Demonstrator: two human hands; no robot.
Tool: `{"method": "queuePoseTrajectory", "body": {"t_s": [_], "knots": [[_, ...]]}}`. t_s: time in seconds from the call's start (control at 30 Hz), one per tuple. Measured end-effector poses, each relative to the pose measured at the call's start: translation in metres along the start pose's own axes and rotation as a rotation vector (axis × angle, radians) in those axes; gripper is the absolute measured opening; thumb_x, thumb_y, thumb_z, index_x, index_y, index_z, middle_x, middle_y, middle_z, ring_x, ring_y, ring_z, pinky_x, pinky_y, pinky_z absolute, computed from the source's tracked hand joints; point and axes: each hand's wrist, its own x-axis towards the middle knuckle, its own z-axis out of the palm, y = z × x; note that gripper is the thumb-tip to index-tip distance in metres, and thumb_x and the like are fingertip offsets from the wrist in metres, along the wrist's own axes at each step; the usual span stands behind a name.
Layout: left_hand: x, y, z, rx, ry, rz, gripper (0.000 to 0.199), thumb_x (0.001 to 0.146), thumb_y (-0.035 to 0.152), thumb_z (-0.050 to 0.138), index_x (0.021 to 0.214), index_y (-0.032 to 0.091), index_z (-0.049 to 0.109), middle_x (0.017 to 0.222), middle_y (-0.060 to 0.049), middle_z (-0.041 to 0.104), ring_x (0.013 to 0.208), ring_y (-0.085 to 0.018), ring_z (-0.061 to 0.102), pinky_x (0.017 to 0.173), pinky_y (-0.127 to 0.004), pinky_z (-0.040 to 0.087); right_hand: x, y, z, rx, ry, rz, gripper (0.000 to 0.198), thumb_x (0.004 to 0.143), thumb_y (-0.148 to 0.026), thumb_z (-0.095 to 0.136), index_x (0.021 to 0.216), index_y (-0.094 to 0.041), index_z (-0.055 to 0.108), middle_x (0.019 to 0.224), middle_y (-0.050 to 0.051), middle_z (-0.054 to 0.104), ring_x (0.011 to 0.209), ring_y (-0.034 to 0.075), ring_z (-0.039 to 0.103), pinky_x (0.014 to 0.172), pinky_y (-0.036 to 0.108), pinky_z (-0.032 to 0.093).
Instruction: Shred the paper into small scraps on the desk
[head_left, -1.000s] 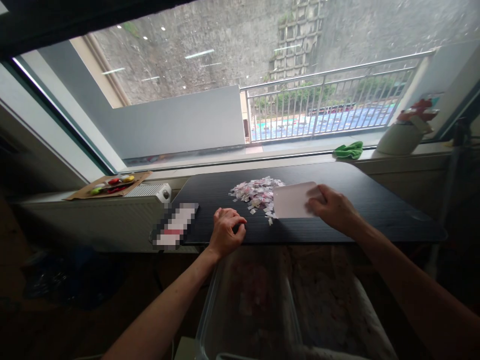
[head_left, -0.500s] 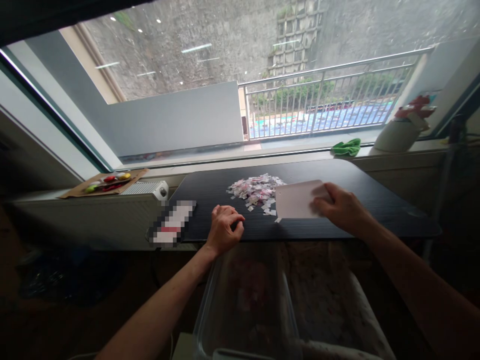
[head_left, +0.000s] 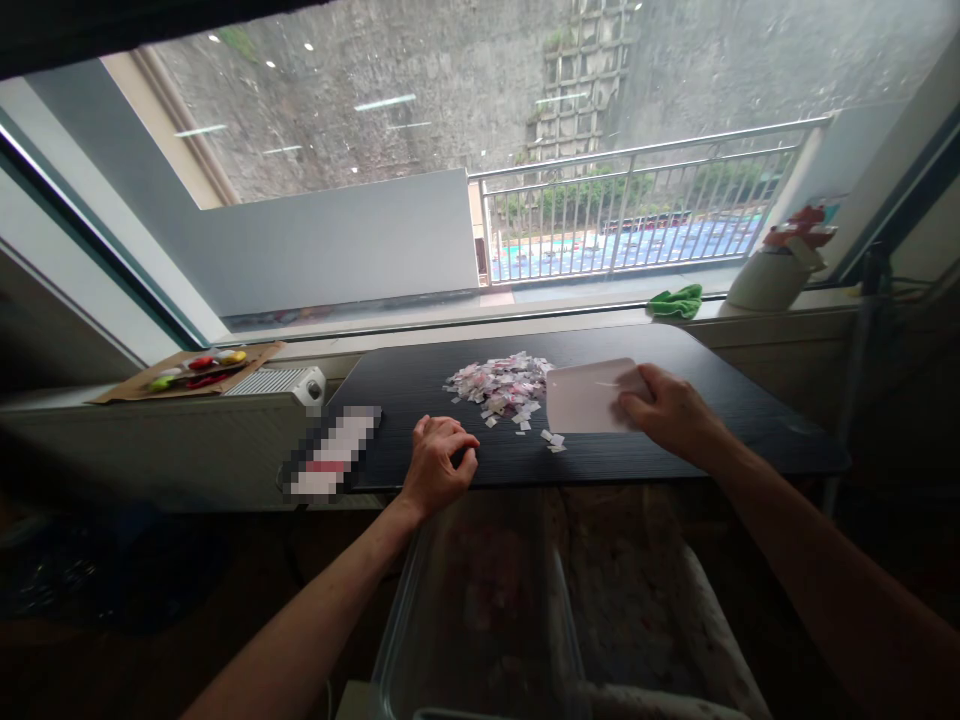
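Both hands at a dark tabletop before a window, seen from the head. The right hand is closed on the right end of a pale flat sheet, thumb above and bent fingers at the edge; the grip is firm, with no gap visible. The sheet's left edge lies just beside the right side of a pile of small paper pieces—whether the 2 touch cannot be told. The pile, white with pinkish marks, sits near the middle of the tabletop; a few loose pieces lie below the sheet, toward the near edge.

The left hand is at the near edge, left of the loose pieces, its fingers loosely curled and the thumb apart from the forefinger, leaving a small dark gap; whether the curl encloses anything cannot be told. To its left is a pixelated object at the table's corner.

Below the near edge stands a clear bin, its contents dim. At left, a brown sheet bearing red, yellow and green items lies on a radiator; at right, a green cloth and a whitish container occupy the sill.
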Motion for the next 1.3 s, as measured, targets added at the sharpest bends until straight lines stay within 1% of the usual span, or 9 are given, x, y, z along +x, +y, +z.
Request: {"method": "queuePoseTrajectory", "body": {"t_s": [0.2,0.33,0.47,0.6,0.7,0.83,1.07,1.2,1.3], "knots": [[0.000,0.001,0.001,0.019,-0.007,-0.002,0.016,0.076,0.020,0.053,0.077,0.023,0.069,0.080,-0.002,0.065,0.097,-0.022,0.058,0.109,-0.053,0.026,0.002,0.002,0.000,0.002,-0.052,-0.012,0.002,0.072,-0.024,0.051,0.073,-0.023,0.049,0.066,0.001,0.059,0.062,0.018,0.052,0.059,0.028,0.037],[0.000,0.000,-0.001,0.023,-0.017,-0.002,0.017,0.076,0.020,0.053,0.077,0.023,0.070,0.081,-0.002,0.066,0.098,-0.023,0.058,0.109,-0.053,0.026,0.002,0.007,-0.011,-0.017,-0.004,0.018,0.001,0.072,-0.024,0.051,0.072,-0.023,0.051,0.065,0.001,0.059,0.063,0.018,0.053,0.059,0.028,0.037],[0.002,0.003,-0.004,0.040,-0.072,0.004,0.018,0.076,0.020,0.054,0.080,0.023,0.071,0.086,-0.003,0.066,0.103,-0.025,0.056,0.109,-0.060,0.024,-0.001,0.009,-0.015,-0.006,-0.005,0.027,0.001,0.072,-0.023,0.052,0.070,-0.023,0.051,0.064,0.000,0.057,0.062,0.017,0.052,0.058,0.027,0.037],[0.009,0.024,-0.001,0.070,-0.155,0.107,0.024,0.079,0.020,0.053,0.094,0.023,0.072,0.095,-0.006,0.065,0.112,-0.027,0.052,0.110,-0.063,0.018,-0.005,0.010,-0.011,0.027,-0.031,0.029,0.004,0.072,-0.021,0.052,0.068,-0.023,0.050,0.062,-0.001,0.056,0.059,0.015,0.051,0.055,0.026,0.035],[0.017,0.046,0.009,0.053,-0.236,0.207,0.030,0.082,0.021,0.053,0.108,0.024,0.069,0.100,-0.006,0.064,0.117,-0.028,0.048,0.112,-0.064,0.014,-0.008,0.012,-0.010,0.020,-0.033,0.035,0.005,0.071,-0.021,0.052,0.067,-0.023,0.049,0.062,-0.001,0.056,0.060,0.015,0.051,0.055,0.026,0.035],[0.025,0.059,0.023,0.058,-0.294,0.292,0.029,0.085,0.024,0.054,0.111,0.027,0.068,0.101,-0.007,0.062,0.113,-0.028,0.050,0.111,-0.067,0.015,-0.010,0.017,-0.010,0.022,-0.031,0.004,0.005,0.072,-0.022,0.051,0.068,-0.023,0.049,0.062,-0.001,0.056,0.058,0.015,0.051,0.054,0.026,0.035],[0.024,0.054,0.027,0.040,-0.264,0.289,0.026,0.086,0.026,0.053,0.108,0.027,0.069,0.101,-0.006,0.060,0.112,-0.027,0.050,0.111,-0.065,0.016,-0.014,0.024,-0.016,-0.011,-0.007,-0.006,0.003,0.071,-0.024,0.052,0.069,-0.024,0.050,0.059,-0.001,0.056,0.056,0.016,0.051,0.054,0.026,0.036],[0.021,0.054,0.028,0.032,-0.240,0.278,0.026,0.086,0.025,0.052,0.105,0.025,0.069,0.103,-0.007,0.061,0.113,-0.027,0.050,0.111,-0.064,0.018,-0.016,0.020,-0.019,-0.031,0.031,-0.027,0.003,0.073,-0.026,0.052,0.074,-0.023,0.052,0.062,0.000,0.059,0.057,0.017,0.052,0.055,0.027,0.036],[0.019,0.053,0.029,0.036,-0.221,0.298,0.025,0.086,0.025,0.052,0.105,0.025,0.068,0.101,-0.008,0.061,0.114,-0.028,0.050,0.111,-0.064,0.018,-0.016,0.013,-0.013,-0.005,0.016,-0.061,0.005,0.075,-0.027,0.051,0.077,-0.023,0.053,0.064,0.000,0.061,0.059,0.017,0.054,0.056,0.027,0.037]]}}
